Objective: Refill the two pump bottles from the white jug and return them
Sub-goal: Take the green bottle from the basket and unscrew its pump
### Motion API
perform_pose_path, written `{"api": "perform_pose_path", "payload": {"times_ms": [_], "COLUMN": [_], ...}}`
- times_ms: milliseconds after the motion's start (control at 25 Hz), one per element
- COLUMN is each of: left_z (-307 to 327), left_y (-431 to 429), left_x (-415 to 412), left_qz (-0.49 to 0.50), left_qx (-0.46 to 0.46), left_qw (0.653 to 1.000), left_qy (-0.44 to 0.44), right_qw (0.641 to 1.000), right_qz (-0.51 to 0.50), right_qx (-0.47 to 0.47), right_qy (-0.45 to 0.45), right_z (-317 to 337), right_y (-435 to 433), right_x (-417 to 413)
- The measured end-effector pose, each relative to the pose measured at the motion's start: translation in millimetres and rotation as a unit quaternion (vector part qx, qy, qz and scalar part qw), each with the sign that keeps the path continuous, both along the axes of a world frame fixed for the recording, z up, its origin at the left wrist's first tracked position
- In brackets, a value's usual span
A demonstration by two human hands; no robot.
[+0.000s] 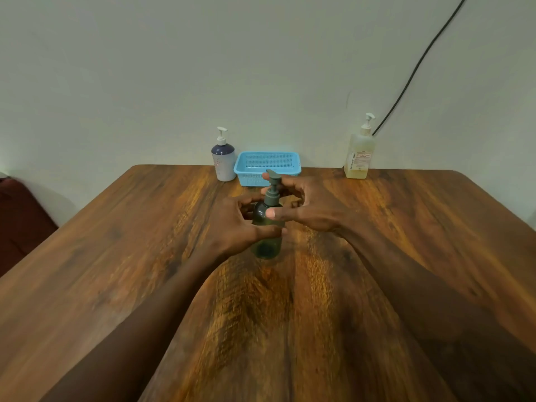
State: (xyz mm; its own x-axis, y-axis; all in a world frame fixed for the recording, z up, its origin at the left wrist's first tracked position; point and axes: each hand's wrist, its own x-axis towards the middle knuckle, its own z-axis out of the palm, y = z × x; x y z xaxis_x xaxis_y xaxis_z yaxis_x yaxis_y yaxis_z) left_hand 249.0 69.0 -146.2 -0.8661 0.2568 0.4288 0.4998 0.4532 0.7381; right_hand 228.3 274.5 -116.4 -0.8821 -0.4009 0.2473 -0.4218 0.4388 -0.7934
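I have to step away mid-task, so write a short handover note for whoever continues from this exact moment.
Left hand: wrapped around the body of the dark green translucent pump bottle, which stands upright mid-table.
Right hand: fingers curled around that bottle's grey pump head; the pump is on the bottle.
At the far edge of the wooden table: white-and-navy pump bottle, empty light blue plastic basket, pale yellow clear pump bottle.
No white jug in view.
Done: cannot tell whether any bottle was refilled.
Left: confirm both refills, then return the bottles.

Dark green bottle (266, 227), light blue basket (268, 166), brown wood-grain table (116, 256).
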Motion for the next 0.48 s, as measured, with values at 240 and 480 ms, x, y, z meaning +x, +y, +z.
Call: {"api": "perform_pose_path", "payload": {"times_ms": [240,480], "left_z": [-6,-13], "left_y": [-18,-29], "left_x": [24,40], "left_qz": [0.037,0.033], "left_qx": [0.001,0.029], "left_qw": [0.999,0.999], "left_qy": [0.002,0.0], "right_qw": [0.99,0.999], "right_qz": [-0.109,0.016], "right_qx": [0.02,-0.034], "right_qy": [0.093,-0.032], "right_z": [-6,-1], "right_y": [-34,-40], "right_x": [24,42]}}
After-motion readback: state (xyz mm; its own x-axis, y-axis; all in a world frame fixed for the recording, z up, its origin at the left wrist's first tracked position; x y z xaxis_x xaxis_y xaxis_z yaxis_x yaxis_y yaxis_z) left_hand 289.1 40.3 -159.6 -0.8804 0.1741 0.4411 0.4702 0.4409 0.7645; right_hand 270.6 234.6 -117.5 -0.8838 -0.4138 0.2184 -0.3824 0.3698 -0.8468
